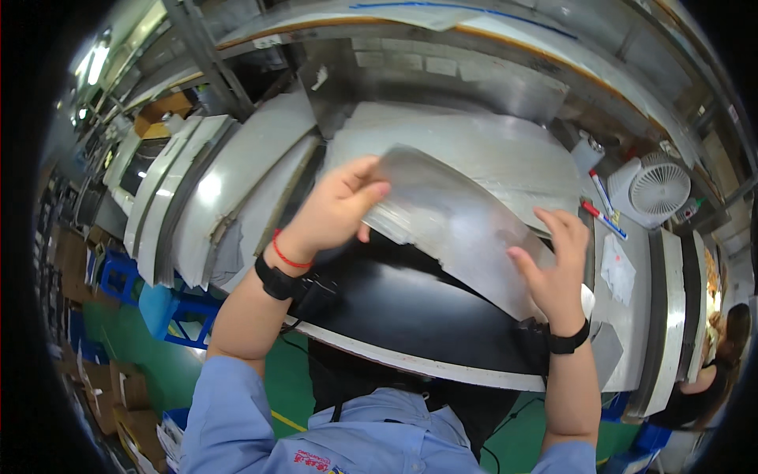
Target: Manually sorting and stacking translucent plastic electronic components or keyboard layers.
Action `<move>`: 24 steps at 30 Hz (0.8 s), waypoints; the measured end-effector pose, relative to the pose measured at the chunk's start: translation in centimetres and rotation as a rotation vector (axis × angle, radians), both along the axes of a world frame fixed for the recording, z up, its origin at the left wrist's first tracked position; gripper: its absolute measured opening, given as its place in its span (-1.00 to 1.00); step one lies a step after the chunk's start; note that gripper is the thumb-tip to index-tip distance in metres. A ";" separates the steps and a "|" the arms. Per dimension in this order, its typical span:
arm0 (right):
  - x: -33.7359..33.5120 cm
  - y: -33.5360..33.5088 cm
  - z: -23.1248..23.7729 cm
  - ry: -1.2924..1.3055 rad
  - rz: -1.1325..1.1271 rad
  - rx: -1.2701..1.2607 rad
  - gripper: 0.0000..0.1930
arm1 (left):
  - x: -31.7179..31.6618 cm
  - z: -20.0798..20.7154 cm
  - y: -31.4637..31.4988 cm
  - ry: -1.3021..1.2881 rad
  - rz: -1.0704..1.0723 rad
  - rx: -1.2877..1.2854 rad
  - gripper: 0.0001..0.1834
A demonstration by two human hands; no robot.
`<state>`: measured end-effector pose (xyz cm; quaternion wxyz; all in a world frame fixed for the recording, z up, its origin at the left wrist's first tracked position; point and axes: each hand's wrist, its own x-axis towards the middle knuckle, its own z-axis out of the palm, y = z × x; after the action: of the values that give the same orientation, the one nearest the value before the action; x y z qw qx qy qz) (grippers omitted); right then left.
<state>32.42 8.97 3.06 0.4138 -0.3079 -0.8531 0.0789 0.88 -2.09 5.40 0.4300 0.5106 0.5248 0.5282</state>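
Note:
My left hand [343, 201] pinches the upper left corner of a thin, greyish, see-through sheet [450, 209] between thumb and fingers. The sheet hangs tilted over the bench and is slightly smeared by motion. At its right end is my right hand [557, 265], fingers spread and curved, the thumb in front of the sheet's surface; I see no firm grip there. Below the sheet lies a glossy black panel [410, 316] along the bench's near edge. Behind it, a stack of pale, film-covered flat sheets [466, 142] rests on the bench.
At right are a white fan [651, 189], red and blue markers [604, 220], a crumpled white tissue [617, 268] and a white bottle [588, 150]. Stacked panels [189, 189] stand at left, above blue stools [178, 312]. Another person [707, 379] is at far right.

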 end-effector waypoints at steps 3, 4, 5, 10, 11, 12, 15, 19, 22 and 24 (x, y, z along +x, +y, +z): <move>1.2 0.1 0.1 0.124 -0.107 0.192 -0.53 | -4.4 1.2 -4.0 -0.123 0.286 0.174 -0.75; 1.5 0.2 0.2 0.143 -0.134 0.213 -0.60 | -6.1 1.1 -5.9 -0.194 0.369 0.241 -0.79; 2.2 0.4 0.1 0.161 -0.162 0.214 -0.61 | -7.7 0.1 -7.1 -0.201 0.451 0.298 -0.80; 1.5 0.4 0.0 0.276 -0.104 0.129 -0.68 | -16.2 -4.6 -21.4 -0.297 0.927 0.481 -0.81; 1.3 0.4 -0.3 0.279 -0.084 0.100 -0.69 | -16.7 -5.8 -22.7 -0.297 0.982 0.473 -0.80; 1.0 0.4 -0.3 0.277 -0.077 0.087 -0.71 | -16.9 -6.5 -23.9 -0.298 1.039 0.474 -0.79; 0.7 0.2 -0.5 0.273 -0.054 0.031 -0.74 | -18.8 -9.0 -26.0 -0.219 1.175 0.373 -0.72; 1.0 0.5 -0.9 0.268 -0.056 -0.047 -0.77 | -17.4 -8.3 -24.2 -0.213 1.164 0.261 -0.69; 1.2 0.9 -1.3 0.275 -0.067 -0.110 -0.79 | -17.3 -7.4 -24.0 -0.170 1.130 0.219 -0.66; 1.2 1.3 -1.6 0.285 -0.069 -0.148 -0.80 | -18.3 -8.0 -24.6 -0.136 1.103 0.209 -0.60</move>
<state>33.65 10.25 1.42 0.5091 -0.3524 -0.7666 0.1701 -17.42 -26.68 -2.55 0.0705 0.1654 0.6299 0.7556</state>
